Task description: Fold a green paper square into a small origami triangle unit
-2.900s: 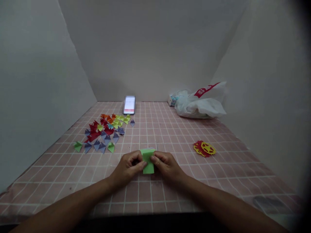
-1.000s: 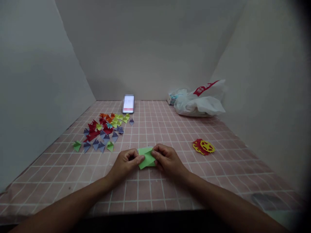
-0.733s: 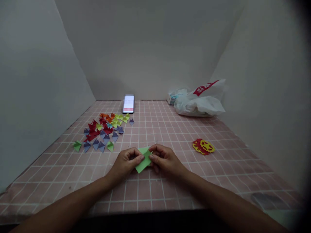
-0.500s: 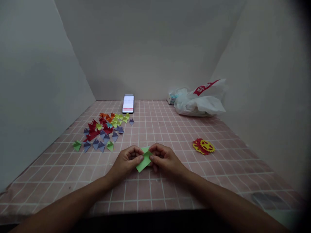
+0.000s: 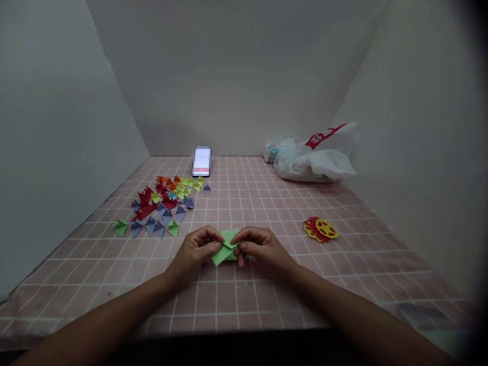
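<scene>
A partly folded piece of green paper (image 5: 222, 253) is held between my two hands above the near middle of the table. My left hand (image 5: 200, 250) pinches its left side between thumb and fingers. From the other side, my right hand (image 5: 259, 246) grips the upper right part, thumb and forefinger closed on a folded flap. My fingertips hide part of the paper's right side. To the left lie several folded paper pieces, among them a green one (image 5: 173, 228), a purple one (image 5: 159, 228) and a red one (image 5: 147, 201).
A phone (image 5: 202, 161) with a lit screen stands at the back. A white plastic bag (image 5: 316, 162) with red print lies at the back right, beside a small box (image 5: 269, 153). Red and yellow cut-out discs (image 5: 321, 230) rest on the right of the checked tablecloth (image 5: 251, 300).
The green paper has turned slightly between my hands, and a folded flap now shows along its upper part. Both hands keep their hold on it.
</scene>
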Demonstrator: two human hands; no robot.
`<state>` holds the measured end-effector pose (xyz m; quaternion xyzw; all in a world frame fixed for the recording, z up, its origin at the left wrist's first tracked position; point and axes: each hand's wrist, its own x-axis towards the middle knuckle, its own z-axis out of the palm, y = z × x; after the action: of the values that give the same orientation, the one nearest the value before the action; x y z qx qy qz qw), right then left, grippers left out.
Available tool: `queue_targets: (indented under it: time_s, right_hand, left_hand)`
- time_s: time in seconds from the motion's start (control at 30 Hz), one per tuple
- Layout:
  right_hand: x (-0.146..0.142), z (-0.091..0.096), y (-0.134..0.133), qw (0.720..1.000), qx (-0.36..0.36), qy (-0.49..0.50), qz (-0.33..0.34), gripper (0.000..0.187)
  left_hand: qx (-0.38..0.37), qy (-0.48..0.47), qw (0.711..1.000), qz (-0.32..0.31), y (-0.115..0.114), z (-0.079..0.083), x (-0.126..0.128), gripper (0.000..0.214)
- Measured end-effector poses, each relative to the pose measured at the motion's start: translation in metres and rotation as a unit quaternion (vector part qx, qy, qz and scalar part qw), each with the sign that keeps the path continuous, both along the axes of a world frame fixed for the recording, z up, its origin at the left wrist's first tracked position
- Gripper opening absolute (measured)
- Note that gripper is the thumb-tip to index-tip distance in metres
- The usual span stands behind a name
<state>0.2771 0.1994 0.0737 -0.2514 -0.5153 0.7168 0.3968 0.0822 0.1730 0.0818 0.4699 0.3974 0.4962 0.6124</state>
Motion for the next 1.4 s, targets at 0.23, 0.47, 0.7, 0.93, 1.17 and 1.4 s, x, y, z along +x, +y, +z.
queue_targets:
  time_s: [0.23,0.47,0.7,0.93,1.17,1.4]
  right_hand:
    - [0.0003,0.0000,-0.0004,1.000,0.012,0.013,0.016,0.014]
    - [0.0024,0.0005,-0.0005,0.998,0.017,0.032,0.045,0.018]
    - [0.0019,-0.0001,-0.0021,0.999,0.012,0.009,0.043,0.015]
    - [0.0015,0.0003,-0.0028,0.999,0.000,-0.007,0.037,0.014]
    - [0.0024,-0.0014,-0.0013,0.999,0.008,-0.005,0.047,0.014]
    - [0.0018,0.0008,-0.0033,0.996,0.055,-0.063,0.008,0.016]
  left_hand:
    - [-0.038,-0.044,0.998,-0.022,-0.0001,-0.0042,-0.0014,0.010]
    - [-0.058,-0.066,0.995,-0.045,-0.0012,-0.0032,-0.0025,0.010]
    - [-0.061,-0.052,0.996,-0.049,-0.0010,-0.0037,-0.0008,0.016]
    - [-0.067,-0.031,0.997,-0.021,-0.0014,-0.0031,0.0012,0.023]
    - [-0.052,-0.010,0.998,-0.024,-0.0026,0.0004,0.0016,0.022]
    - [-0.039,0.021,0.999,-0.026,-0.0040,0.0039,0.0029,0.022]
